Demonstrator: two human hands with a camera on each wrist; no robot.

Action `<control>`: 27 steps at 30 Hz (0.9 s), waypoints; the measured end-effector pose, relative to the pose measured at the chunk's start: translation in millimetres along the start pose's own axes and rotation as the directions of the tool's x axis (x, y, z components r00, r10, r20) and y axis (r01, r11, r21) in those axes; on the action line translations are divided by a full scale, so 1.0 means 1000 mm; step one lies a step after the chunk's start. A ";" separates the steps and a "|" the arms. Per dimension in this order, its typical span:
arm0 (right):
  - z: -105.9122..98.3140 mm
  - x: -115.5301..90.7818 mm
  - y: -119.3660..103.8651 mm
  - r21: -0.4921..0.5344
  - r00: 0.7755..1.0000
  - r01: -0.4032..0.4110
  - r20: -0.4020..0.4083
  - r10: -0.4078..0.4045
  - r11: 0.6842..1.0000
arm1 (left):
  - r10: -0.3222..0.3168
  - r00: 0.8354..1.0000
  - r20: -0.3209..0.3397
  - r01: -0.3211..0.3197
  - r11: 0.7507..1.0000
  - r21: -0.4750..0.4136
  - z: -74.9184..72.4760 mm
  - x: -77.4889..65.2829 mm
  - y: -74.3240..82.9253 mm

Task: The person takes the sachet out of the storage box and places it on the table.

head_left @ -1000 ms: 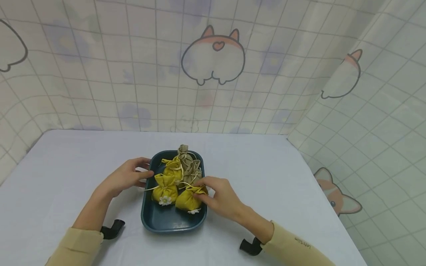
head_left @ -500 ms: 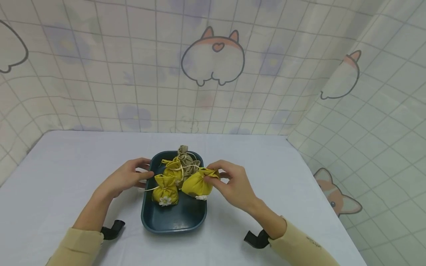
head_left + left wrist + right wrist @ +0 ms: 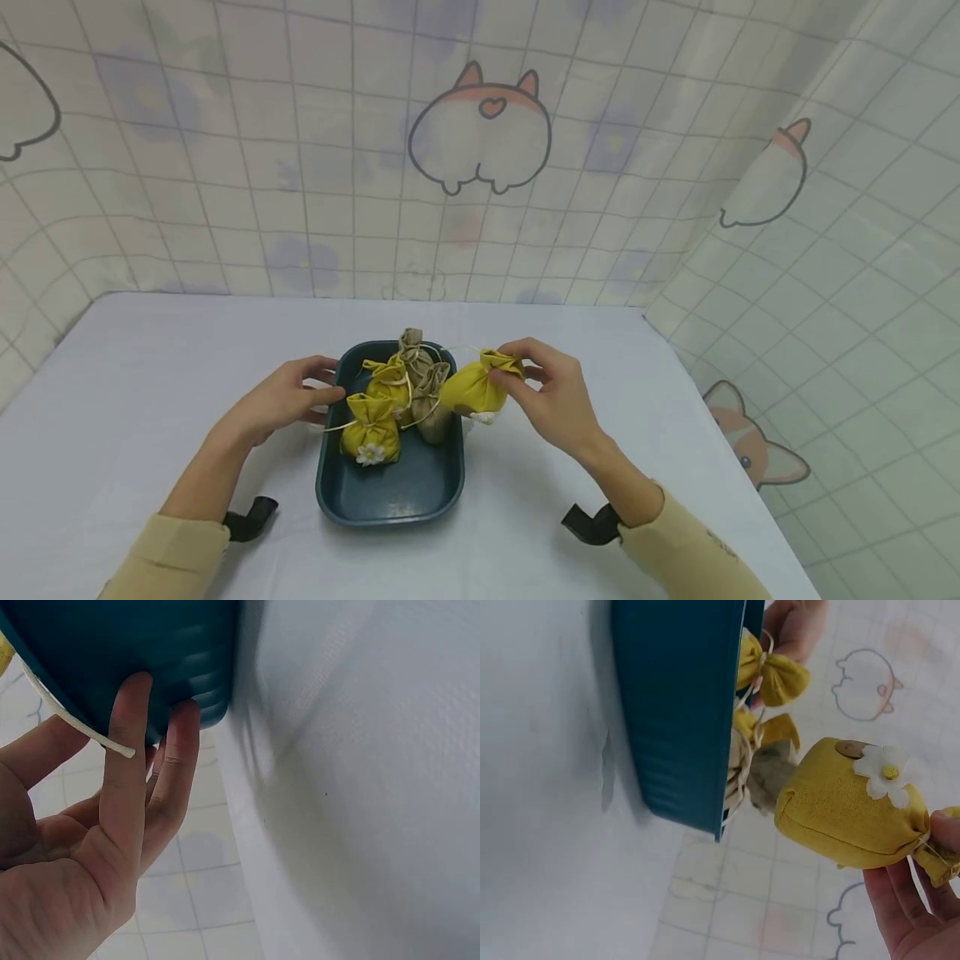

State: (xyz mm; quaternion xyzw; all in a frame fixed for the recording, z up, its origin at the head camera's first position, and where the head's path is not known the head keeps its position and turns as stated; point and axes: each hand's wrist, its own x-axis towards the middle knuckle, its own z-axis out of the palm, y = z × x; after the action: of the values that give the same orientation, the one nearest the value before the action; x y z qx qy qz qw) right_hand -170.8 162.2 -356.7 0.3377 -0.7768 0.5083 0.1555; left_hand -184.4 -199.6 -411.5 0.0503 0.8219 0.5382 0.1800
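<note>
Off the right rim of the dark teal tray (image 3: 393, 504), my right hand (image 3: 551, 396) pinches a yellow drawstring pouch (image 3: 474, 390) by its gathered neck. In the right wrist view the pouch (image 3: 847, 806) hangs in the air, tilted, showing a white felt flower and a small brown button. My left hand (image 3: 288, 396) holds the tray's left wall, thumb over the rim and fingertips on the outside, as the left wrist view shows on the tray (image 3: 172, 645). Inside sit two yellow pouches, a front one (image 3: 371, 433) and a back one (image 3: 387, 379), beside beige pouches (image 3: 433, 417).
A white cloth covers the table (image 3: 187, 333). Behind it hangs a grid-patterned curtain (image 3: 337, 167) with cartoon dogs. A cream cord (image 3: 82, 727) trails over the tray's left rim. Black curved pieces (image 3: 251, 518) stick out at both sleeves.
My right hand has lifted the yellow pouch from the tray's right front and carried it back and right past the rim. A beige pouch behind it is now uncovered. My left hand stays put.
</note>
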 end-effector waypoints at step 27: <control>-0.040 0.013 0.102 -0.074 0.946 -0.297 -0.157 0.283 0.952 | -0.016 0.999 -0.035 0.013 0.997 -0.076 0.001 0.001 -0.003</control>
State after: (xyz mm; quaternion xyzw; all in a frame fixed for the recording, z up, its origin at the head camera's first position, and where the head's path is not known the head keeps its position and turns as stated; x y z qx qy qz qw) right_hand -253.6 219.4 -401.6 0.1740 -0.8285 0.5105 0.1507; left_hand -185.0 -200.0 -415.1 0.0279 0.8043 0.5684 0.1710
